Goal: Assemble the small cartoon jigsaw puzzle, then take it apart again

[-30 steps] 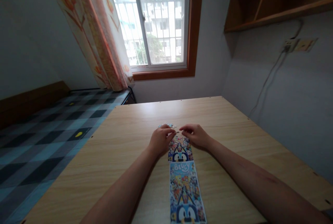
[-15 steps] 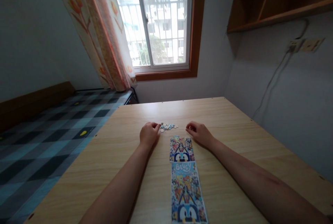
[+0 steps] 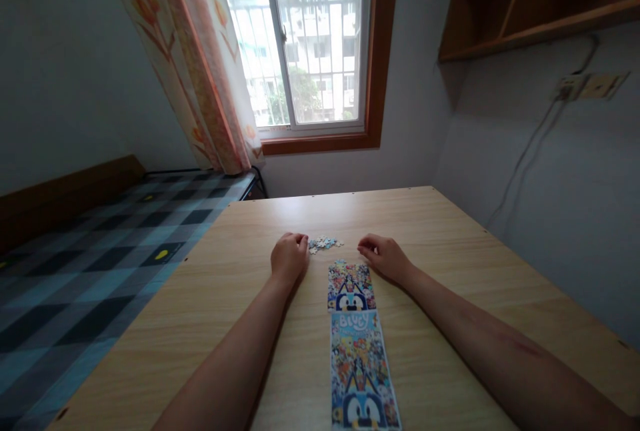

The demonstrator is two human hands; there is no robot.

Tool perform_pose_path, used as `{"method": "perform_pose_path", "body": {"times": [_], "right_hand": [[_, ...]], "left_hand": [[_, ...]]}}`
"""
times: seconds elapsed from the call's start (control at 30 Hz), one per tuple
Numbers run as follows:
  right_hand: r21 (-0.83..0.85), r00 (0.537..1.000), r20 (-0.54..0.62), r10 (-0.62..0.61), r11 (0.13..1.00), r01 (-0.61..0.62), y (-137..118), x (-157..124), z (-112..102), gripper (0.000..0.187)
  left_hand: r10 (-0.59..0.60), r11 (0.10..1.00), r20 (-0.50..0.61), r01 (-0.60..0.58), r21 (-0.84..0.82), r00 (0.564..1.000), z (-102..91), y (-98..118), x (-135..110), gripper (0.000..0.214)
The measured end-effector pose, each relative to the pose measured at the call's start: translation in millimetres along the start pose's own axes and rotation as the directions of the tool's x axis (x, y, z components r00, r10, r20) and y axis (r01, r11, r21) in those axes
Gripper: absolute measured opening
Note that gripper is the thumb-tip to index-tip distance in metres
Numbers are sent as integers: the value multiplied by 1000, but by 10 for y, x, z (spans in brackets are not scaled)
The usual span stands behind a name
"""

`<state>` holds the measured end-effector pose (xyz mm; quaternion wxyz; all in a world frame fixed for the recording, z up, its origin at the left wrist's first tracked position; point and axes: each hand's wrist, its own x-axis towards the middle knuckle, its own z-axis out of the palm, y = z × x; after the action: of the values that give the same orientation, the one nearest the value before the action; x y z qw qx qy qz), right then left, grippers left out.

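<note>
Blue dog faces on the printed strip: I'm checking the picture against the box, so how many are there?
2 on the printed strip: one on the upper panel, between the hands; one at the bottom, nearest the camera.

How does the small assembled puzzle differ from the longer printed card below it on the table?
The assembled puzzle lies farther from the person, between both hands; the printed card lies nearer. The puzzle is shorter, the card longer. The card shows lettering at its top; the puzzle shows none. Both carry the same colourful picture with a blue cartoon dog.
</note>
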<state>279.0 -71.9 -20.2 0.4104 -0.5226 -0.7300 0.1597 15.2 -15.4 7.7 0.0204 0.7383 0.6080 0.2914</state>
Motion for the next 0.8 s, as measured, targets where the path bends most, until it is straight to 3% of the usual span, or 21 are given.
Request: {"method": "perform_pose_path", "body": {"times": [0.13, 0.33, 0.57, 0.8], "right_hand": [[28, 1000, -4, -23, 999, 23, -49, -19, -1, 14], [93, 999, -12, -44, 995, 45, -156, -49, 27, 13], [203, 1000, 1, 5, 979, -6, -191, -74, 83, 13], [184, 1000, 16, -14, 983, 11, -214, -73, 88, 11]], "left_hand": [[179, 982, -3, -179, -50, 984, -4, 129, -74, 27], [474, 880, 51, -471, -67, 879, 13, 436, -288, 18], [517, 852, 66, -504, -143, 854, -7, 518, -337, 14], [472, 858, 48, -446, -255, 880, 56, 490, -342, 9]]}}
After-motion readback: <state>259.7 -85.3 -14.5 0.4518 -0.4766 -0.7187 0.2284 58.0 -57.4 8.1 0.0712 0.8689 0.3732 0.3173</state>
